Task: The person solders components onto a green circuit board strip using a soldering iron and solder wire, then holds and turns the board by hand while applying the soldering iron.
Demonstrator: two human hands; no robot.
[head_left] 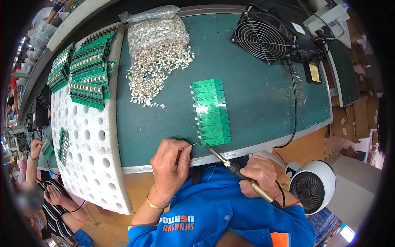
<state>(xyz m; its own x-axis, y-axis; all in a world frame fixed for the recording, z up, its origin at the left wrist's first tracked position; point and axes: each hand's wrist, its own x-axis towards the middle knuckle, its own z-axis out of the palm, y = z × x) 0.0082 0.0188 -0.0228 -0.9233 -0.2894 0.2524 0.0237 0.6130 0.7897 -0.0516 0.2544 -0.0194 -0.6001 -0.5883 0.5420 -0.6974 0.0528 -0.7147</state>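
A green circuit board panel [212,111] lies on the dark green bench [263,103]. My right hand [259,175] grips a soldering iron [234,168] whose tip touches the panel's near edge. With its fingers pinched on a thin solder wire [190,145], my left hand [170,164] points the wire at the same spot on the panel. Both hands rest at the bench's front edge.
A heap of small metal parts [154,78] spills from a clear bag [158,31] behind the panel. Stacked green boards [88,70] sit on a white perforated foam tray [88,148] at left. A black fan [263,35] stands far right, a white fan [312,187] near right. Another person [53,201] works at lower left.
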